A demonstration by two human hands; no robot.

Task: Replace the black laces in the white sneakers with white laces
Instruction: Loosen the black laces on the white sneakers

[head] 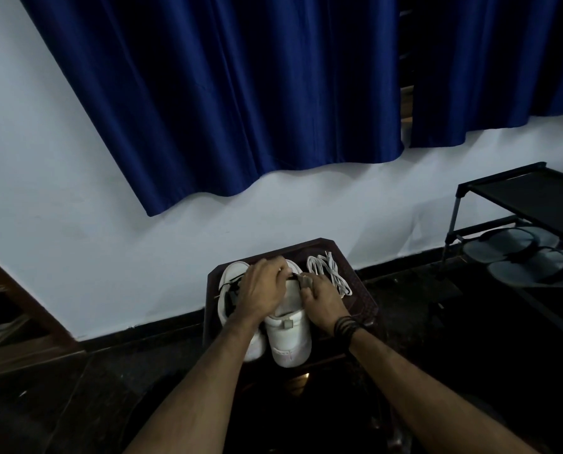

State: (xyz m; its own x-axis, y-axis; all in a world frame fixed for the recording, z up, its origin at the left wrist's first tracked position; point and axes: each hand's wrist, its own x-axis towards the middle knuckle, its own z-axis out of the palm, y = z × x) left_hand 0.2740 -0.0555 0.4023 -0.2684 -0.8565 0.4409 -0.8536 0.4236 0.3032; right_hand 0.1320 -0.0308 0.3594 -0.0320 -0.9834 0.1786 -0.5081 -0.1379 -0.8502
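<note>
Two sneakers [288, 339] lay side by side on the surface [362, 299] under your hands, heels toward you, long axes running away from you. Your left hand [263, 290] curled over the lacing of the right-hand one, seemingly gripping the black lace [231, 294]; how tightly, I couldn't tell. Your right hand [321, 294] pinched something small at the same shoe's tongue. White laces [329, 271] sat bunched just beyond your right hand, nearer it than the left.
</note>
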